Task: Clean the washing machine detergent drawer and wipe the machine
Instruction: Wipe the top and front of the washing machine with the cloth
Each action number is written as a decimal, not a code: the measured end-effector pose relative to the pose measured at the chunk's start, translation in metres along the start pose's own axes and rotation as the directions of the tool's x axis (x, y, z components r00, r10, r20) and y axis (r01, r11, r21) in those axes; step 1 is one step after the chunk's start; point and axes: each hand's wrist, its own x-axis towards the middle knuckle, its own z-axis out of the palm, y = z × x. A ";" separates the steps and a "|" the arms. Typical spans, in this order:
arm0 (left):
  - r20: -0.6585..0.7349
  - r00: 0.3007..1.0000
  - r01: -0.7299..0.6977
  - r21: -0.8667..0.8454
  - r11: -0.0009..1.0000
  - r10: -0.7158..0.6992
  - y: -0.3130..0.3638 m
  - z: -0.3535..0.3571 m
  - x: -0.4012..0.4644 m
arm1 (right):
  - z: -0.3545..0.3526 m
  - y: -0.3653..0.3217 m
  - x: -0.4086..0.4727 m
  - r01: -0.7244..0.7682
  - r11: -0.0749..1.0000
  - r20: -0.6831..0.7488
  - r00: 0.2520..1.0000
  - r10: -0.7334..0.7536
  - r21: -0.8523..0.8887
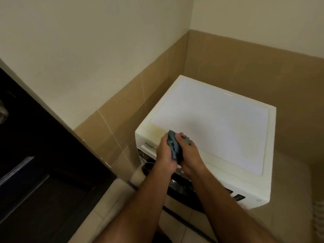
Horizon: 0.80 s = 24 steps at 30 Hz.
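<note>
Both hands, left (164, 153) and right (190, 153), gripped a bunched cloth (174, 146) over the washer (219, 123); folding it flat would wipe best.

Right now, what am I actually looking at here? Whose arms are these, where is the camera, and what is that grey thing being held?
There is no robot here. A person wears one wide-angle camera on the head, looking forward and down, so the two bare arms coming in from the bottom are their own. Both hands meet over the front edge of a white washing machine that stands in a tiled corner. The left hand and the right hand together grip a bunched grey-blue cloth, held just above the machine's top near its front left corner. A yellowish stain shows on the top beside the cloth. A dark door stands at the left. Nothing else is seen lying on the machine's top.
</note>
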 end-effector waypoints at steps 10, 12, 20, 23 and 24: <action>-0.065 0.810 -0.382 0.696 0.608 0.583 0.013 -0.030 0.028 | 0.029 0.010 0.062 0.150 0.887 0.032 0.988 -0.151 -0.436; -0.218 0.786 -0.307 0.673 0.673 0.578 0.017 -0.043 0.037 | 0.034 0.005 0.075 0.138 0.901 0.067 0.990 -0.121 -0.411; -0.443 0.829 -0.274 0.210 0.939 0.341 -0.003 -0.041 0.056 | 0.024 -0.001 0.113 0.130 0.855 0.272 0.962 0.013 -0.501; -0.390 0.858 -0.304 0.136 0.943 0.333 -0.022 -0.041 0.069 | 0.017 0.002 0.124 0.088 0.879 0.348 0.933 0.092 -0.469; -0.388 0.858 -0.327 0.093 0.941 0.336 -0.029 -0.041 0.074 | 0.014 0.002 0.127 0.058 0.886 0.368 0.921 0.130 -0.459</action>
